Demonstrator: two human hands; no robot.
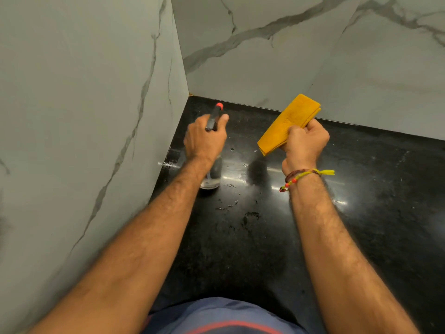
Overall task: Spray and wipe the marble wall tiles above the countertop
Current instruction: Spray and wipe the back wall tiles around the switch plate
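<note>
My left hand (pixel 204 138) grips a spray bottle (pixel 215 116) around its neck; the black head with an orange-red nozzle points toward the corner, and the clear bottle body shows below my wrist near the countertop. My right hand (pixel 304 143) holds a folded yellow cloth (pixel 286 121) just in front of the back marble wall (pixel 301 56). A second marble wall (pixel 84 116) with grey veins runs along the left side. Whether the bottle's base touches the counter I cannot tell.
The black polished countertop (pixel 361 201) fills the corner, with water droplets and wet smears (pixel 231 201) near the bottle. A beaded thread bracelet (pixel 303 177) sits on my right wrist. My blue shirt shows at the bottom edge.
</note>
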